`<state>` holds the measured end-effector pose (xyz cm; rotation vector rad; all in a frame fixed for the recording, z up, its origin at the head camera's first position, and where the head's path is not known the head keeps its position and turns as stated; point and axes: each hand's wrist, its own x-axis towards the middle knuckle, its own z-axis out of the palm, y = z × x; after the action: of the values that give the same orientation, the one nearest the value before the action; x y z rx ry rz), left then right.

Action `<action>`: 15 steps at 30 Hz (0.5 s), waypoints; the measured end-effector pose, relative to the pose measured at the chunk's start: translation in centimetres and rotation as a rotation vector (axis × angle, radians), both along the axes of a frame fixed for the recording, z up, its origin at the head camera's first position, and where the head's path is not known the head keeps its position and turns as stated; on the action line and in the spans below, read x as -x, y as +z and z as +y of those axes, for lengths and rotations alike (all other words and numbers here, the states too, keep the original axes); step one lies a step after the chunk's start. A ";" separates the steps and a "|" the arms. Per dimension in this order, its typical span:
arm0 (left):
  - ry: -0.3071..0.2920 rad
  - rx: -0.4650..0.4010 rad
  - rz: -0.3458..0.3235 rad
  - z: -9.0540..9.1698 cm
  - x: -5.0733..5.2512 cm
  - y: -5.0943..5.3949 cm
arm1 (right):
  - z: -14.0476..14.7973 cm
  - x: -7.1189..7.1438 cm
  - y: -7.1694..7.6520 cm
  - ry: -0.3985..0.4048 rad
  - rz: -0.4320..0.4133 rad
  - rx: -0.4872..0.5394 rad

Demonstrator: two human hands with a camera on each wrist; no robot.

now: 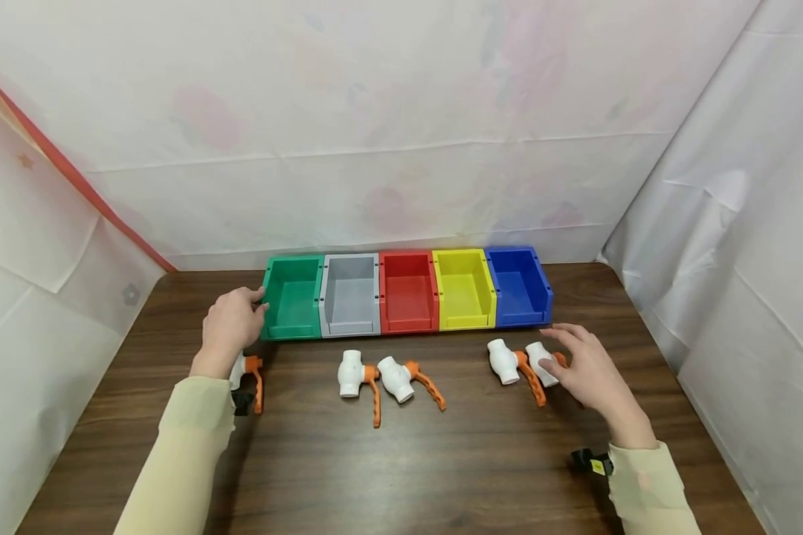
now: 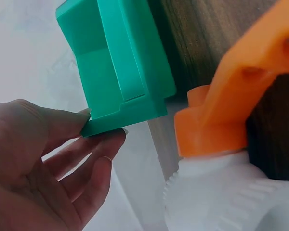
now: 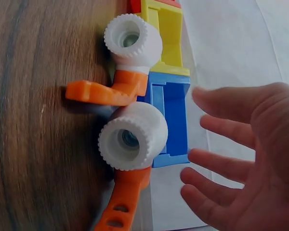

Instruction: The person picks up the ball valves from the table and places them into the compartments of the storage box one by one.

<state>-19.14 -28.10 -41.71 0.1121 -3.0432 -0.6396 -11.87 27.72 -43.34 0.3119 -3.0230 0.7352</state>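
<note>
My left hand is at the left side of the green bin. The left wrist view shows its thumb and fingers pinching the bin's side wall. Partly hidden under that wrist lies a white ball valve with an orange lever handle. My right hand hovers with spread fingers over another white ball valve, near the front corner of the blue bin; it holds nothing. Beside that valve lies a further ball valve, its orange handle angled toward the front.
Between the green and blue bins stand a grey bin, a red bin and a yellow bin, side by side in one row. Two more ball valves, one left and one right, lie before them. White cloth hangs behind.
</note>
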 end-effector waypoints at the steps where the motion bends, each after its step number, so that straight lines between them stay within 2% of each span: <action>1: 0.000 0.003 0.002 0.1 0.0 0.0 | 0.1 0.0 0.0 0.019 -0.012 -0.007; 9: 0.004 0.026 0.014 0.2 0.1 0.0 | 1.0 -0.1 -0.9 0.154 -0.089 -0.042; 15: -0.008 0.044 0.015 -0.1 -0.1 0.0 | 0.8 -0.1 -1.8 0.177 -0.097 -0.047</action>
<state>-19.07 -28.21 -41.73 0.0933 -3.0430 -0.5705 -11.79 28.52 -45.18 0.5670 -3.1381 0.7086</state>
